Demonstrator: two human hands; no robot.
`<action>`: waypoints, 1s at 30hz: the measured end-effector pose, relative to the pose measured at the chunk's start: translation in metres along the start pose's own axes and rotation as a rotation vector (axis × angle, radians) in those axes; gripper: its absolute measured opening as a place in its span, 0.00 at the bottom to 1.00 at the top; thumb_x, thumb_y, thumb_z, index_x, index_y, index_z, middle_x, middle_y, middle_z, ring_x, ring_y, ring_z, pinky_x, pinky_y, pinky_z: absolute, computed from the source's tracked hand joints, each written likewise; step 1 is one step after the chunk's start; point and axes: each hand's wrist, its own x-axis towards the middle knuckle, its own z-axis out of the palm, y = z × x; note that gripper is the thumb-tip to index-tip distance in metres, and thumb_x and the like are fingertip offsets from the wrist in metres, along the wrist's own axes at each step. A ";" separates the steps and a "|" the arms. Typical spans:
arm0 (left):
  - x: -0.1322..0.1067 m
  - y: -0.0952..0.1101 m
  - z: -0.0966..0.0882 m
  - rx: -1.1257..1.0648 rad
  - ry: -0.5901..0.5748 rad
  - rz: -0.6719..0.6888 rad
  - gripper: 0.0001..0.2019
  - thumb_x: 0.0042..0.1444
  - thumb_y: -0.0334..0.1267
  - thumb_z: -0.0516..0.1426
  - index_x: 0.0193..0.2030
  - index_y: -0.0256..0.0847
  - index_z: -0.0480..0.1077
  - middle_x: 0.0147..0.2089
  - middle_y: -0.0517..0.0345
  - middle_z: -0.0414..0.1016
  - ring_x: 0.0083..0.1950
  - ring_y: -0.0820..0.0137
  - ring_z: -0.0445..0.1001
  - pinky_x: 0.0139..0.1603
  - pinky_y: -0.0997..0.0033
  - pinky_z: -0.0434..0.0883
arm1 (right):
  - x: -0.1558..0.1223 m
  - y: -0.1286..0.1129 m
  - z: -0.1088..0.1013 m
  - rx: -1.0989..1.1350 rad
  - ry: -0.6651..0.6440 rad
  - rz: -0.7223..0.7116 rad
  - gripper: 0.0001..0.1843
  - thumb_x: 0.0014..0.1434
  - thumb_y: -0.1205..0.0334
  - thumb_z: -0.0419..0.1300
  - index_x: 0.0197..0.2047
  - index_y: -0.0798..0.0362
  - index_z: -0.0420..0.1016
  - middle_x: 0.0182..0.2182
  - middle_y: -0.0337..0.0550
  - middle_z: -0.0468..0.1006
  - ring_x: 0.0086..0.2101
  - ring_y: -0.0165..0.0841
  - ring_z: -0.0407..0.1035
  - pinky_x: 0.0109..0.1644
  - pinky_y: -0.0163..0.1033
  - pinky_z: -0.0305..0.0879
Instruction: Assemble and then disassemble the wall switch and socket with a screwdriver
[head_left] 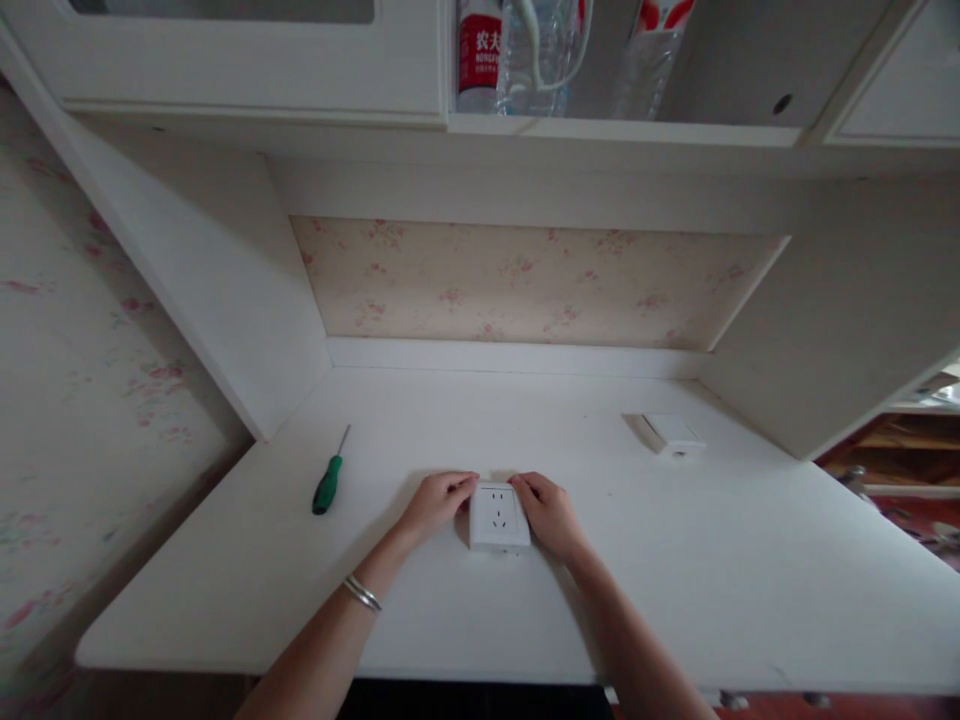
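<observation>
A white wall socket point(498, 516) lies face up on the white desk point(675, 560), near its middle front. My left hand point(437, 503) grips its left edge with curled fingers, a metal bangle on that wrist. My right hand point(547, 511) holds the socket's right edge the same way. Both hands rest on the desk top.
A green-handled screwdriver point(329, 480) lies to the left, tip pointing away. A second white plate or box point(673, 434) sits at the back right. Water bottles point(540, 50) stand on the shelf above. Side panels wall in the desk on both sides.
</observation>
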 end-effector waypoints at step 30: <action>0.004 0.004 0.000 -0.010 -0.026 0.014 0.17 0.55 0.48 0.55 0.39 0.38 0.78 0.38 0.56 0.80 0.39 0.64 0.75 0.37 0.73 0.67 | 0.004 -0.007 0.003 0.066 0.009 -0.067 0.14 0.59 0.54 0.55 0.33 0.52 0.77 0.32 0.44 0.78 0.33 0.34 0.71 0.37 0.38 0.65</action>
